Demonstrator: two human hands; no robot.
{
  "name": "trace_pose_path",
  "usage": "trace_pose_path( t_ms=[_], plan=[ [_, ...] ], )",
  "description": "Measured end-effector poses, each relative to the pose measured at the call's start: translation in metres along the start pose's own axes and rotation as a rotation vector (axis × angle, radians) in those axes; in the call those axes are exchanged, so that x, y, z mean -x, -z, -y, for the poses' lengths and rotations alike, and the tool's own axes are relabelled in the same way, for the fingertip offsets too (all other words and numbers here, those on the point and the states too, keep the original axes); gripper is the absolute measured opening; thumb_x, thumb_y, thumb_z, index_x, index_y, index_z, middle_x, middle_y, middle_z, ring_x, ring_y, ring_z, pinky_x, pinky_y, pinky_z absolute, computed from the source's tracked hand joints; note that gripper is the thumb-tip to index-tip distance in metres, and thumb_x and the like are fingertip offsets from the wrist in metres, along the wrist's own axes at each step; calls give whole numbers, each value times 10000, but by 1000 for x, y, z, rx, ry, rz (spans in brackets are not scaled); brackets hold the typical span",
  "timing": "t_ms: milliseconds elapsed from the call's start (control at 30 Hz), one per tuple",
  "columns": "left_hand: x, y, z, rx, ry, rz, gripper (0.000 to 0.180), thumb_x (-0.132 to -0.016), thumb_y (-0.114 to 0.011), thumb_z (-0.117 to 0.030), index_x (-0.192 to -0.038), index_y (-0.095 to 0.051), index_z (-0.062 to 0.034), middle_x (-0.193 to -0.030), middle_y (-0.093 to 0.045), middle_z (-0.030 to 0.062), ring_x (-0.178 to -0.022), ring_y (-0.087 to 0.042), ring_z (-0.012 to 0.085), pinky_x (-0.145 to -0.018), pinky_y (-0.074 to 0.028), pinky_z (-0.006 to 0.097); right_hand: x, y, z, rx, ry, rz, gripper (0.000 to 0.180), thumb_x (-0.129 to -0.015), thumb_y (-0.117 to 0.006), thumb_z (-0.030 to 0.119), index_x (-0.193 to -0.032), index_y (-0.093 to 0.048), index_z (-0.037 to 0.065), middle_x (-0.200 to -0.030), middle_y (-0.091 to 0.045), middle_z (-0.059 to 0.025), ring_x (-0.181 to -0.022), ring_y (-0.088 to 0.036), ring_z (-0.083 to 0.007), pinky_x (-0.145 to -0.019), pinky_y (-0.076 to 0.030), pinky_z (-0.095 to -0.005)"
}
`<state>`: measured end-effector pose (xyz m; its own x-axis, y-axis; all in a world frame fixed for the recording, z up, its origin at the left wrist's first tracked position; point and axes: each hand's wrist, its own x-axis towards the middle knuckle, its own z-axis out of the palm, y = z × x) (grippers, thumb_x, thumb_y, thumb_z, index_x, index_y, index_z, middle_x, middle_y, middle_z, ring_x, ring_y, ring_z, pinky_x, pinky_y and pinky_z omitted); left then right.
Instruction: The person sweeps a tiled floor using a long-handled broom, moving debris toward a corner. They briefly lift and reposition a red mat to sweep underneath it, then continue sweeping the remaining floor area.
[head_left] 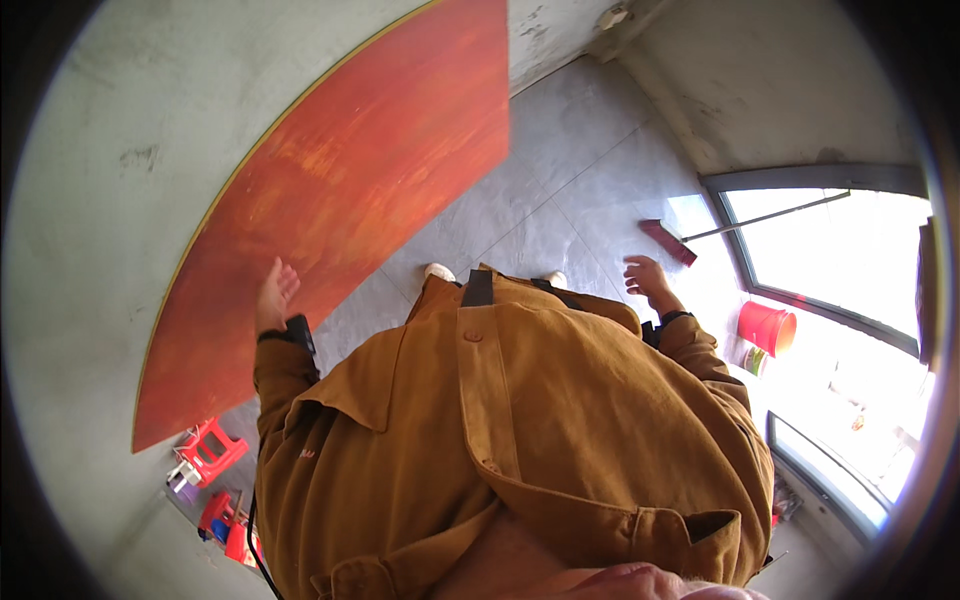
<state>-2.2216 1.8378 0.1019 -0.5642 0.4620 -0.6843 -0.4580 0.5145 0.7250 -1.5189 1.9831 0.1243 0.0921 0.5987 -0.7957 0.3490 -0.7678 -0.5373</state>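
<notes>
My left hand point(276, 294) is raised in front of a large red-orange board point(360, 180) that leans along the left wall. Its fingers stretch out, and nothing is in it; whether it touches the board I cannot tell. On the other side, my right hand point(648, 280) hangs in the air over the floor, its fingers loosely bent and apart, holding nothing. The nearest thing to it is a broom point(668, 243) with a dark red head, whose long handle leans toward the door frame. Dark bands circle both wrists.
Grey tiles cover the floor point(540, 190). A red bucket point(767, 328) stands by the bright doorway point(830, 240) on the right. At the lower left are a red plastic stool point(212, 450) and several other red things, partly hidden. My shoes point(440, 272) show below my brown jacket.
</notes>
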Motion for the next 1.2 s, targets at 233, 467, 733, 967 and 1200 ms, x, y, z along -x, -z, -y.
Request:
trace_pose_path(
  t_ms=[233,467,733,967,1200],
  plan=[
    [62,-62,109,-238,210,9,190,-846,-608,-304,-895,-573,-124,-742,-565,4,-669,-570,155,-634,-506,313,-11,88,-78,108,36,-28,195,-821,-591,216,-826,-636,26,-578,-581,-65,-439,-548,-138,-416,-474,-265],
    [90,-158,135,-430,201,175,240,-889,-554,-288,-999,-553,-74,-850,-578,59,-739,-578,200,-687,-503,352,-24,216,-202,60,-140,-309,228,-795,-572,131,-990,-624,27,-705,-604,-65,-543,-583,-162,-461,-509,-321],
    [131,-320,67,-750,64,248,352,-892,-560,-269,-1176,-472,-81,-964,-566,79,-863,-568,215,-720,-503,368,-72,256,-205,-341,-114,-277,182,-793,-605,166,-863,-628,-1,-659,-607,-85,-512,-584,-169,-450,-497,-299],
    [64,-424,43,-753,59,365,321,-879,-575,-261,-1137,-495,-87,-929,-576,68,-826,-571,212,-731,-510,370,-103,275,-176,-488,-43,-398,201,-796,-570,137,-945,-626,15,-746,-623,-98,-566,-590,-166,-469,-487,-296],
    [57,-556,39,-757,-34,506,276,-867,-591,-251,-1088,-532,-97,-895,-589,50,-794,-579,180,-688,-509,356,-112,361,-163,-842,-71,-360,307,-809,-592,114,-1106,-531,71,-776,-586,-47,-641,-577,-177,-554,-510,-334]
  ],
)
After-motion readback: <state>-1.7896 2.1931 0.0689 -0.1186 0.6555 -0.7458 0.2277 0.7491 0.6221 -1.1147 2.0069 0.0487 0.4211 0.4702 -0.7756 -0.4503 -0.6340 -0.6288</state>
